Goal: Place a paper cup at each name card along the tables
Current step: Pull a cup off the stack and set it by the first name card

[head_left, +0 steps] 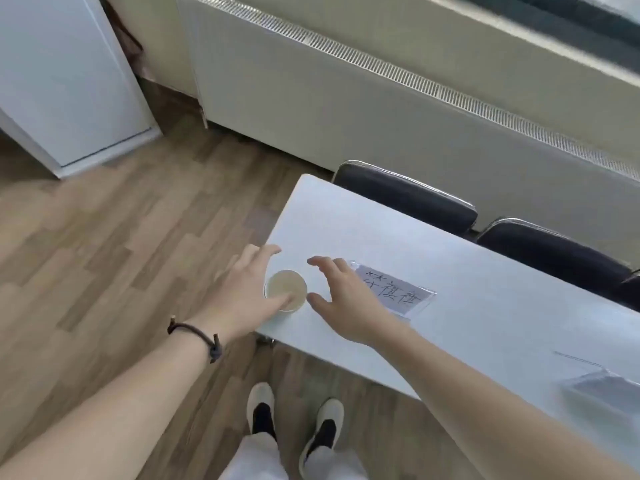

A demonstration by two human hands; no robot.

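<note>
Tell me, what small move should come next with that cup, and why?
Probably slide the cup a little inward, toward the card. It stands upright at the near-left corner of the table, close to the edge. The left hand touches it with its thumb over the rim, and the right hand hovers open beside it. A second card further right has no cup in view.

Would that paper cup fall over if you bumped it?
Probably. The paper cup looks thin and may be empty, so likely very light. It stands close to the table corner, so a push might send it off. Squeezing hard would likely crumple it.
</note>
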